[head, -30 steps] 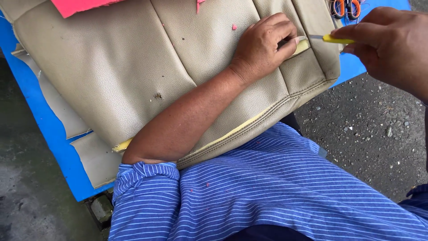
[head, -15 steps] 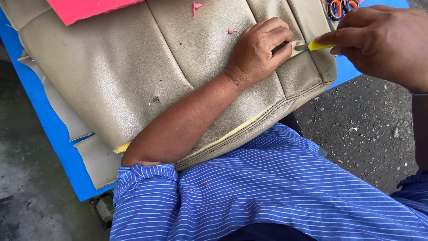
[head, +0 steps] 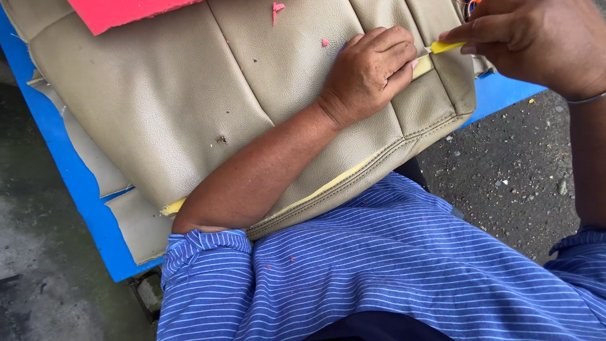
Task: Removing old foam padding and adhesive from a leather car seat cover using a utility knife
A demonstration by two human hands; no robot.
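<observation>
My left hand (head: pixel 372 72) lies on the beige seat cover (head: pixel 189 101), fingers curled and pressed down beside the seam slit. My right hand (head: pixel 536 41), at the far right, pinches a yellow cutter (head: pixel 445 47), its long axis running left-right and its tip just right of those fingertips.

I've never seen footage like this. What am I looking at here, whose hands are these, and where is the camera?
The camera sits on a person's head and looks down, so you see their own arms and blue striped shirt. No machine is involved, only two bare hands. A beige seat cover lies on a blue table, with a pink sheet at the top edge. The left hand presses flat on the cover. The right hand pinches a small yellow tool at a seam; its tip is too small to make out.
</observation>
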